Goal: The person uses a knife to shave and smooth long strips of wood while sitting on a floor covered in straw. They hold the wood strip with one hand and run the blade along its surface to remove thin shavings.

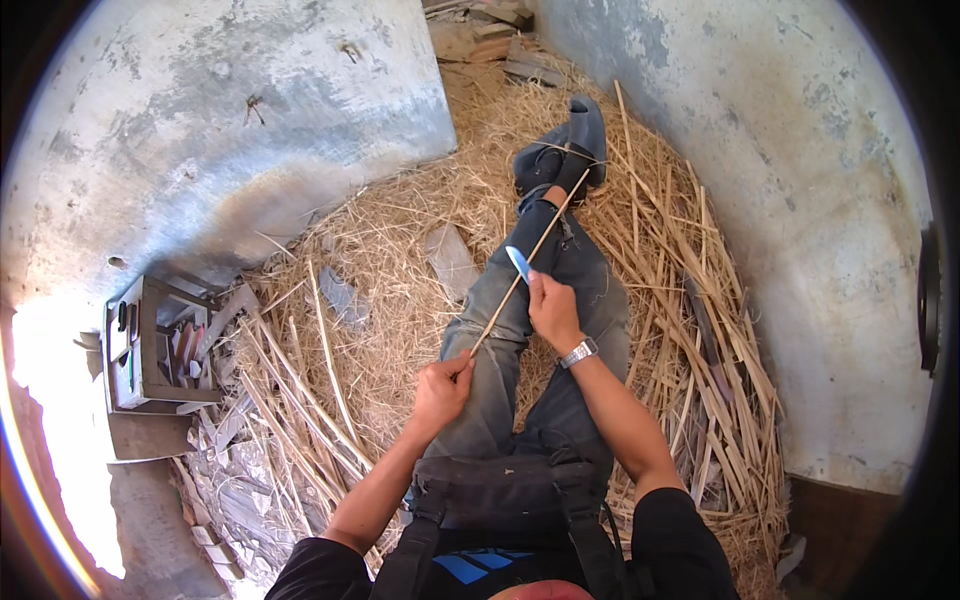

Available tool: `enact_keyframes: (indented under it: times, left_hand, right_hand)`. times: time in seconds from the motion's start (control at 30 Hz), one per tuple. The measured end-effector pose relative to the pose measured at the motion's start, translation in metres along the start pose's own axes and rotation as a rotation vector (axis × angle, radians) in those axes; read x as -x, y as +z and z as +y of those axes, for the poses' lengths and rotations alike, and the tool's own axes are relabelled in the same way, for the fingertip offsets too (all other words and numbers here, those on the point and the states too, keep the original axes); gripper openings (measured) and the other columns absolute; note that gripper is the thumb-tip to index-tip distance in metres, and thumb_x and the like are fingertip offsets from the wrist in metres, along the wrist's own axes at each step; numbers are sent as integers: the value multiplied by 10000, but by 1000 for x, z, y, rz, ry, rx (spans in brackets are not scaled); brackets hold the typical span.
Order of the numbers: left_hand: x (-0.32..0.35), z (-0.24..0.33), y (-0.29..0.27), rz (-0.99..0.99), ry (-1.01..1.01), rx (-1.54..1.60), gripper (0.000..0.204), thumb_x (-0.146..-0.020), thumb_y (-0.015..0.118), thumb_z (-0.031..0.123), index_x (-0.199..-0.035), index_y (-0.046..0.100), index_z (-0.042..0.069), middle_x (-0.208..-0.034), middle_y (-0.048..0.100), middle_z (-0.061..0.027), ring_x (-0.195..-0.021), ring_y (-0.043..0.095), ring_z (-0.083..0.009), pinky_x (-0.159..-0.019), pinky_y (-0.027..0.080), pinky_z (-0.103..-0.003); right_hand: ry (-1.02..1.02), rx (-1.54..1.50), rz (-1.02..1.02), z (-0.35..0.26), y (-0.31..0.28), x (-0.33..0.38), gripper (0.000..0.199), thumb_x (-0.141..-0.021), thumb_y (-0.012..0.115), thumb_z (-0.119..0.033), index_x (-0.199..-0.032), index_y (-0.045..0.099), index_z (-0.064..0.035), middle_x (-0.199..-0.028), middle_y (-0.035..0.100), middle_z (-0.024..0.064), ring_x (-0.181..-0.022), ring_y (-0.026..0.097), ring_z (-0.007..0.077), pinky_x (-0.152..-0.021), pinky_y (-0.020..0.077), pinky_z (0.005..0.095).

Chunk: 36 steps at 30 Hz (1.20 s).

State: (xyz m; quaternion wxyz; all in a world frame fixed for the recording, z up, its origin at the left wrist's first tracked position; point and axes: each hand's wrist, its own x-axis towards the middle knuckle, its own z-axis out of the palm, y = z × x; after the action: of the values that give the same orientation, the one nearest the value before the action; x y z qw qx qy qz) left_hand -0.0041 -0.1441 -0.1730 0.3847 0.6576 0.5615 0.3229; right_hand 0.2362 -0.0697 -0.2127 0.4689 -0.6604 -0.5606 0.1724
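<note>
A thin pale strip of split wood or cane (540,241) runs slantwise over my outstretched legs (490,320), from my lap side up toward my crossed feet. Its near end is pinched in my left hand (441,392), above the thigh. My right hand (554,312), with a metal watch (578,352) at the wrist, grips a knife. The knife's blade (518,262) points up and left, lying against or just over the strip; contact cannot be made out. The handle is hidden in my fist.
Straw-like shavings (400,240) cover the floor around my legs. Long strips (715,380) lie heaped at right, more (310,400) at left. A small wooden stool-like box (150,345) stands at far left. Weathered walls (300,90) rise on both sides; a flat slab (451,262) lies beside my leg.
</note>
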Motion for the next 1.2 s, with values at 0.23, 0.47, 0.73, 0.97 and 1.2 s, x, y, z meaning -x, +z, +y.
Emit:
enact_keyframes:
  times: [0.23,0.47,0.73,0.97,1.2]
  left_hand:
    - [-6,19,1,-31,-87,-80,228,-962,682,158,-1050,762,-36,-687,636,-269,-540,644,-327,-563,487,-409]
    - [-16,8,-1,-99,-96,-37,263,-956,707,196,-1117,760,-4,-723,708,-221,-581,668,-222,-607,511,-375]
    - [-19,19,-10,-163,-170,-8,280,-958,723,230,-1119,761,4,-688,707,-179,-646,655,-93,-593,499,-351]
    - [-4,17,6,15,-40,-70,248,-959,699,194,-1102,762,2,-757,678,-276,-620,714,-349,-572,507,-416]
    - [-5,14,11,29,-34,-131,259,-953,710,184,-1101,758,-23,-759,682,-275,-653,727,-300,-581,511,-398]
  right_hand:
    - [29,-90,-258,-12,-4,42,408,-1064,544,-303,-815,640,6,-637,547,246,-554,555,396,-535,412,457]
    - [113,-260,-402,-1,-10,57,516,-1081,526,-348,-722,582,18,-542,473,108,-487,465,171,-502,363,387]
    - [593,-857,-531,3,-29,36,503,-1045,594,-394,-719,577,-12,-561,520,43,-519,506,140,-539,413,352]
    - [47,-159,-266,-50,-24,27,419,-878,809,-357,-742,634,-1,-605,640,103,-484,535,174,-479,413,361]
    - [17,-111,-335,-49,-27,30,333,-916,766,-285,-796,655,5,-620,624,141,-507,553,220,-518,441,389]
